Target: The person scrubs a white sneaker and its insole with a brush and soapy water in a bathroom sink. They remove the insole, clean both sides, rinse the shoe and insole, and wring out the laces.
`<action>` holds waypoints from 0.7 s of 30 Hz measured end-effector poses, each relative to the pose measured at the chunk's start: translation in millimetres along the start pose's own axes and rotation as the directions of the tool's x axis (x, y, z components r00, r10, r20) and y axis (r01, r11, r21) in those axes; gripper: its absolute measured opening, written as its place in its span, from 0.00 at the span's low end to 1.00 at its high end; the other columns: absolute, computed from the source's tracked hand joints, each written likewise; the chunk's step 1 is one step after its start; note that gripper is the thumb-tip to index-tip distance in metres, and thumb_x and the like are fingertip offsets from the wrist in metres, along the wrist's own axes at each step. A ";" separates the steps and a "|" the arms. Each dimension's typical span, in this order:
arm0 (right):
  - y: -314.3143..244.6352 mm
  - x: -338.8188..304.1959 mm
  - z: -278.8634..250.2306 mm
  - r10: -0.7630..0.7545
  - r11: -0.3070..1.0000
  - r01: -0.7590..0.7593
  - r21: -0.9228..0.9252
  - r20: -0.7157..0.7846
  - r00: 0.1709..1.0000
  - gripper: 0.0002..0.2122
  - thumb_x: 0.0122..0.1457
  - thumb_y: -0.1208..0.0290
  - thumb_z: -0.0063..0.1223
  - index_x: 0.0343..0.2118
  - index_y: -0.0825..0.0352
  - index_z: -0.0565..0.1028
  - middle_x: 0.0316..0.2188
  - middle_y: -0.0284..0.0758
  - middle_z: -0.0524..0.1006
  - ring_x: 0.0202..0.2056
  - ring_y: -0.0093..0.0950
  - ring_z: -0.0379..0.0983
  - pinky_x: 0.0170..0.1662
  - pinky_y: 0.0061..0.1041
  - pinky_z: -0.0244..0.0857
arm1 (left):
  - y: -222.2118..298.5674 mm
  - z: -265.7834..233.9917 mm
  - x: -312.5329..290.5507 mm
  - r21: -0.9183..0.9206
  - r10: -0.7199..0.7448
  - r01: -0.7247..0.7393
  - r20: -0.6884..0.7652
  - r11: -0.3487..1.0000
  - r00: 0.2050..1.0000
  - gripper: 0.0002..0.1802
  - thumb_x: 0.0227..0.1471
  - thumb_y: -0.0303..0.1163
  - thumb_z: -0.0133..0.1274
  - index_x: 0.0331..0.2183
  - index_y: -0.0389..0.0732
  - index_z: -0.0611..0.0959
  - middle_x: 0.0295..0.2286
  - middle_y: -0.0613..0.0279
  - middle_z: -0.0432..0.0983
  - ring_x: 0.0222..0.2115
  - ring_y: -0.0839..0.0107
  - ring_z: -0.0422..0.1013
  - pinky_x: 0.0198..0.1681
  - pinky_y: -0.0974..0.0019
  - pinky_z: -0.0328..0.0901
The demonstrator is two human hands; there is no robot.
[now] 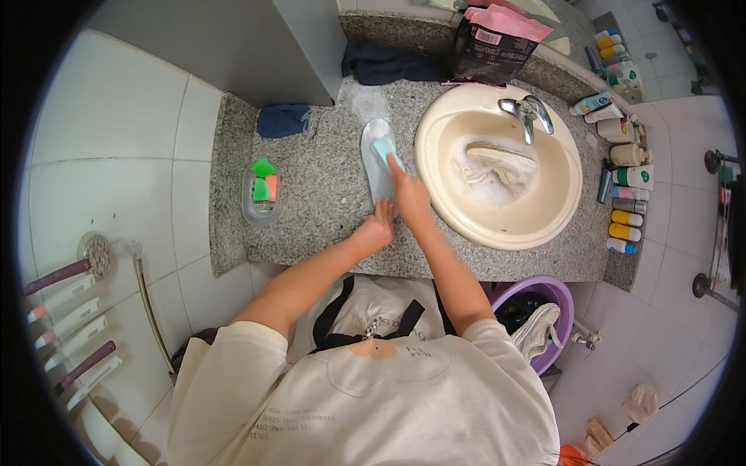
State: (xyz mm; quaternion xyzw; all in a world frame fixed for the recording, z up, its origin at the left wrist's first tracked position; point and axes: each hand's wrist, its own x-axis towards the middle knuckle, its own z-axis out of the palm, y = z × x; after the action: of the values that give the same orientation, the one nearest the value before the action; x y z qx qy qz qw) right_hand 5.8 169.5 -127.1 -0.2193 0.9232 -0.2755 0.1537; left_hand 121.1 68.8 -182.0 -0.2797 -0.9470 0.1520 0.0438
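Observation:
A light grey shoe insole [368, 159] lies lengthwise on the speckled granite counter, left of the sink. My left hand [377, 225] is closed at its near end, thumb and fingers pressed on the heel part. In my right hand [412, 198] is a pale mint-green oblong block [383, 147], pressed onto the upper half of the insole; whether it is a brush or soap I cannot tell. White suds [373, 101] spread past the far tip. In the cream sink [559, 210], a whitish canvas shoe [501, 158] with laces sits in foamy water.
A clear dish [252, 213] with green and orange pieces stands left, near a dark blue cloth [283, 122]. A black-and-pink bag [497, 46] rises behind the sink, beside the faucet [528, 116]. Bottles [625, 217] line the right edge. Below, a purple basin [566, 311] holds another shoe.

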 end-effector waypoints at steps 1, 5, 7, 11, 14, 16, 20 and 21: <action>-2.8 12.9 4.1 0.029 1.000 -0.029 0.001 0.006 1.000 0.24 0.56 0.75 0.43 0.58 0.58 0.64 0.22 0.49 0.75 0.24 0.46 0.73 0.29 0.41 0.65 | -1.9 0.7 -2.2 -0.045 0.000 -0.001 -0.029 0.999 1.000 0.23 0.47 0.28 0.45 0.44 0.22 0.76 0.43 0.30 0.71 0.46 0.39 0.69 0.21 0.66 0.68; -2.5 -37.7 11.1 -0.021 0.997 0.022 0.077 -0.020 1.000 0.25 0.56 0.75 0.43 0.59 0.58 0.63 0.22 0.49 0.75 0.24 0.47 0.73 0.29 0.42 0.64 | 2.5 1.8 -2.7 -0.071 -0.029 0.031 0.024 0.997 0.999 0.24 0.48 0.29 0.45 0.44 0.21 0.75 0.44 0.28 0.70 0.46 0.38 0.69 0.19 0.63 0.69; -1.0 -66.1 12.6 0.017 0.999 -0.019 0.041 0.039 0.999 0.25 0.56 0.75 0.43 0.59 0.58 0.62 0.22 0.50 0.75 0.24 0.47 0.73 0.29 0.42 0.64 | 5.4 5.0 -3.9 -0.020 0.014 -0.013 0.049 1.000 0.999 0.25 0.48 0.30 0.45 0.45 0.23 0.76 0.43 0.29 0.71 0.46 0.38 0.69 0.17 0.63 0.67; -20.2 -19.4 5.0 0.083 0.996 -0.082 -0.019 0.061 0.995 0.26 0.56 0.75 0.42 0.60 0.58 0.60 0.22 0.50 0.74 0.24 0.47 0.72 0.28 0.42 0.63 | 2.0 4.5 -5.8 -0.058 0.002 -0.004 -0.020 0.998 1.000 0.24 0.47 0.30 0.48 0.44 0.23 0.75 0.43 0.26 0.69 0.45 0.36 0.69 0.17 0.65 0.67; -16.6 31.9 19.2 0.095 0.995 -0.092 0.031 -0.085 0.992 0.26 0.56 0.76 0.41 0.61 0.59 0.60 0.22 0.50 0.74 0.23 0.46 0.72 0.27 0.40 0.63 | 5.9 12.3 -5.0 -0.082 0.046 -0.045 0.002 0.996 0.999 0.23 0.47 0.29 0.45 0.43 0.23 0.77 0.43 0.26 0.70 0.44 0.38 0.70 0.15 0.66 0.64; -16.9 7.0 21.4 0.115 0.991 -0.115 0.074 0.000 0.993 0.29 0.55 0.77 0.44 0.62 0.57 0.57 0.24 0.51 0.75 0.26 0.48 0.73 0.30 0.42 0.64 | 7.6 14.2 -8.0 -0.081 0.045 -0.044 0.004 0.996 0.999 0.24 0.47 0.29 0.45 0.44 0.23 0.76 0.43 0.26 0.70 0.44 0.38 0.71 0.15 0.66 0.64; -11.8 -63.7 18.1 0.160 0.974 -0.169 0.154 0.068 0.985 0.27 0.58 0.75 0.41 0.62 0.57 0.56 0.26 0.51 0.75 0.27 0.48 0.73 0.32 0.41 0.65 | 12.0 23.7 -6.9 -0.049 -0.027 0.022 -0.095 0.999 0.995 0.24 0.46 0.29 0.46 0.44 0.23 0.76 0.43 0.26 0.69 0.43 0.37 0.70 0.18 0.63 0.67; -8.7 -67.8 19.8 0.175 0.975 -0.181 0.126 0.061 0.983 0.27 0.58 0.74 0.40 0.62 0.57 0.56 0.26 0.51 0.75 0.27 0.48 0.73 0.32 0.40 0.65 | 8.0 19.8 -4.4 -0.045 -0.011 0.007 -0.088 0.999 0.996 0.24 0.46 0.29 0.46 0.44 0.23 0.77 0.43 0.26 0.70 0.43 0.37 0.70 0.19 0.61 0.68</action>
State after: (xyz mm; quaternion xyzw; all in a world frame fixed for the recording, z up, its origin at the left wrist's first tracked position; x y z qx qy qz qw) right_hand 74.7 187.4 -126.8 -0.1318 0.9150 -0.3152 0.2146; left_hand 125.6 67.6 -203.2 -0.2827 -0.9485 0.1182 0.0799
